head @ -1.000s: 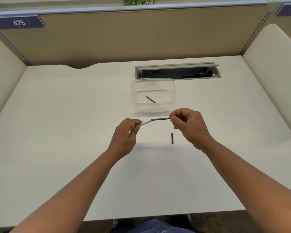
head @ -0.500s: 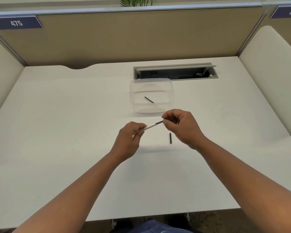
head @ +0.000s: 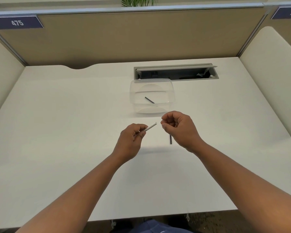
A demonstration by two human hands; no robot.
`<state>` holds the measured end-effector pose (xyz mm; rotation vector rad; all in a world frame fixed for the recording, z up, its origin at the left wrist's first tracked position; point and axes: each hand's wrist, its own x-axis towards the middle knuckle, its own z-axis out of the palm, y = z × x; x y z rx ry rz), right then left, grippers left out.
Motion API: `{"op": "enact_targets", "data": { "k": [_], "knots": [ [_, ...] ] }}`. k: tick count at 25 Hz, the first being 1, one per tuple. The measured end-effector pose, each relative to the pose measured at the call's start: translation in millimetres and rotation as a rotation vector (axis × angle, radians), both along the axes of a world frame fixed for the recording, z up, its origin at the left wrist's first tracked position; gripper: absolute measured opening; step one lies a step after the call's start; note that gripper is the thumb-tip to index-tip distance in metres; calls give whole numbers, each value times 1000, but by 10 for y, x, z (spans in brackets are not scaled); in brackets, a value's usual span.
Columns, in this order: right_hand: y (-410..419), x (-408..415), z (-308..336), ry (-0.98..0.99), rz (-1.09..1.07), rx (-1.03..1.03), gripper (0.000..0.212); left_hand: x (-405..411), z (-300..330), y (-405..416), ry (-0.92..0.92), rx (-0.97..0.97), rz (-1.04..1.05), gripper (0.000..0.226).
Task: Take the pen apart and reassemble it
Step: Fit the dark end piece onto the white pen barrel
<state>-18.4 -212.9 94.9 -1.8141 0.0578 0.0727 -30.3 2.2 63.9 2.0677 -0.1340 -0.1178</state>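
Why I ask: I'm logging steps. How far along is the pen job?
Done: the pen is apart. One thin black piece lies in the clear container, and another black piece lies on the table.
In hand: the left hand grips the white barrel; the right hand is curled beside the barrel's end, contents unclear.
Left: fitting both loose pieces back.

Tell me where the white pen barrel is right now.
Head view, centre: the left hand pinches the white pen barrel above the desk, just left of the right hand.
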Motion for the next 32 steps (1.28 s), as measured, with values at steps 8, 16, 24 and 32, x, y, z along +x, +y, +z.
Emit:
{"op": "enact_targets", "data": {
  "k": [8,16,24,32],
  "knots": [
    [-206,61,-352,120,-83,-194,16,-4,-38,7,28,-29,9,19],
    [-311,101,-774,316,-50,-541,12,-21,-110,47,72,-9,8,18],
    [-260,108,-893,410,42,-784,23,-43,-108,67,92,-19,7,19],
    [-240,61,-755,376,42,-692,12,-62,-67,69,97,-25,18,18]
  ]
}}
